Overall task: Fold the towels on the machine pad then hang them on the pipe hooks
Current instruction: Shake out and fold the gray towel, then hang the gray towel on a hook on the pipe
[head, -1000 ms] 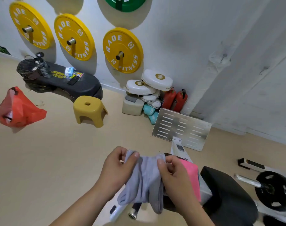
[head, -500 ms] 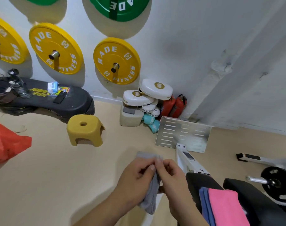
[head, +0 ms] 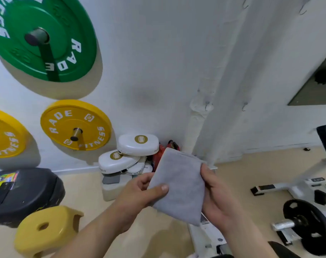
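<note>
Left hand (head: pixel 139 194) and right hand (head: pixel 216 198) each clamp an edge of the folded towel (head: pixel 178 183), keeping it flat, facing the hooks (head: pixel 206 107) (likely ready for hanging)

One grey towel (head: pixel 178 185), two hands (head: pixel 138 198) (head: pixel 218 200), one green weight plate (head: pixel 65 25), two yellow weight plates (head: pixel 95 125) (head: pixel 4 135), one yellow stool (head: pixel 52 216), two hooks (head: pixel 206 107) (head: pixel 244 107).

The beige floor (head: pixel 251 170) runs up to the white wall. A yellow stool (head: pixel 46 229) stands on it at near left, with a black padded board (head: pixel 28 192) just behind. Against the wall sits a pale box (head: pixel 112 191) with white pads (head: pixel 136 146) stacked on top. To the right rests a white machine frame (head: pixel 285 186) carrying a black weight plate (head: pixel 296 209).
</note>
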A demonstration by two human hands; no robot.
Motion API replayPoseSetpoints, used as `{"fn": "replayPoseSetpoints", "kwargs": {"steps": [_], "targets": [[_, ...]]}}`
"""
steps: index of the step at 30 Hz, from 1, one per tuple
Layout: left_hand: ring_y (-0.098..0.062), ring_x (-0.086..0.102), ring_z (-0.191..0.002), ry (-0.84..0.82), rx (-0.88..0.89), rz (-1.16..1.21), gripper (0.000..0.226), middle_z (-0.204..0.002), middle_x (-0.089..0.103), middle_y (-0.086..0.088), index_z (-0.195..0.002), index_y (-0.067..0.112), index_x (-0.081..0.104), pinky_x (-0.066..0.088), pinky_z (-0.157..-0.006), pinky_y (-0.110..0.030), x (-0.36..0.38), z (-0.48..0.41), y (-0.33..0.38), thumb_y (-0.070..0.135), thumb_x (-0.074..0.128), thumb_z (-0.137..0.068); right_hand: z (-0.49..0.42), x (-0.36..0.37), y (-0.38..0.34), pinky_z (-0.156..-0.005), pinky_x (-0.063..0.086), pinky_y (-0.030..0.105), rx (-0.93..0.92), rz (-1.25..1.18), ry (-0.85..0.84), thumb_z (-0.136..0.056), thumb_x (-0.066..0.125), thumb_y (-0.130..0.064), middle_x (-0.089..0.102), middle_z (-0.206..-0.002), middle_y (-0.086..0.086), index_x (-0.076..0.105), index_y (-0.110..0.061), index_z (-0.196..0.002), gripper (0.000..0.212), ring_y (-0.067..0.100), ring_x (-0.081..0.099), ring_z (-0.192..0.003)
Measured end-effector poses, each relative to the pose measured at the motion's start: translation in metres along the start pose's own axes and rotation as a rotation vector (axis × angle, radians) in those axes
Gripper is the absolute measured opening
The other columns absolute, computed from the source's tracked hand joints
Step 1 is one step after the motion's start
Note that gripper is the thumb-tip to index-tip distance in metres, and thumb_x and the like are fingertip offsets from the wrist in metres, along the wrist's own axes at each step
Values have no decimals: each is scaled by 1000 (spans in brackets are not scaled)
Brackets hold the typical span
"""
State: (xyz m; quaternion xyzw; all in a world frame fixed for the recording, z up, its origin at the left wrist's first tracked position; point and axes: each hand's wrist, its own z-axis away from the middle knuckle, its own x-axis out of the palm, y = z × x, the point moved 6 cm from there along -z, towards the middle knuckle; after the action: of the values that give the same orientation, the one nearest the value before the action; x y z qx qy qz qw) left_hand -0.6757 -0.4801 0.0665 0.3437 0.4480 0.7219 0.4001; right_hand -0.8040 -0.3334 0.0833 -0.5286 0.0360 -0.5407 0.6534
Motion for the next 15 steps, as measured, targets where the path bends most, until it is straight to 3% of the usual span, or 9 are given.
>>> {"fn": "replayPoseSetpoints", "kwargs": {"steps": [2,4,7,8,10,13,15], "targets": [[-32,71,-113,-6,40,-14,49,-116,78,-7,-117,20,74,54,-104,-54,2,-37,37,27,88,-71,-38,-5,-35,-115,40,49,-9,-68,29,-106,44,-44,62,-142,18,58,-9,-142,52,33,60,-132],[-30,73,-108,22,98,-48,41,-111,79,-7,-108,21,77,58,-97,-48,4,-73,76,25,87,-69,-75,-10,-70,-116,40,50,-55,-14,67,-105,49,-43,63,-140,16,58,-9,-141,51,32,61,-130],[-18,74,-90,37,194,-161,29,-97,79,-3,-97,22,79,58,-74,-27,11,-128,140,26,82,-69,-117,-17,-120,-102,54,50,-80,400,171,-102,57,-38,76,-118,11,64,-10,-126,38,29,72,-111],[-16,72,-86,34,224,-231,28,-94,79,-3,-96,23,78,57,-70,-27,14,-148,162,27,81,-68,-130,-21,-139,-95,57,46,-107,575,232,-98,65,-35,76,-113,7,62,-13,-125,35,25,73,-104],[-15,72,-84,-27,264,-401,27,-91,78,-2,-97,26,78,56,-72,-34,22,-190,204,29,78,-70,-153,-17,-191,-96,57,39,-267,884,300,-86,77,-25,68,-120,-6,56,-30,-129,48,12,68,-108],[-15,72,-85,-173,348,-582,13,-90,77,0,-91,25,77,53,-72,-30,38,-250,264,17,74,-81,-175,32,-273,-110,43,22,-527,1326,69,-81,74,-19,49,-142,-25,42,-49,-141,74,-8,47,-131],[-15,73,-87,-225,425,-680,13,-89,76,3,-90,26,76,54,-71,-28,48,-283,308,15,74,-84,-184,67,-315,-110,38,12,-518,1570,-67,-81,76,-25,44,-145,-29,41,-48,-146,77,-14,43,-132]]}}
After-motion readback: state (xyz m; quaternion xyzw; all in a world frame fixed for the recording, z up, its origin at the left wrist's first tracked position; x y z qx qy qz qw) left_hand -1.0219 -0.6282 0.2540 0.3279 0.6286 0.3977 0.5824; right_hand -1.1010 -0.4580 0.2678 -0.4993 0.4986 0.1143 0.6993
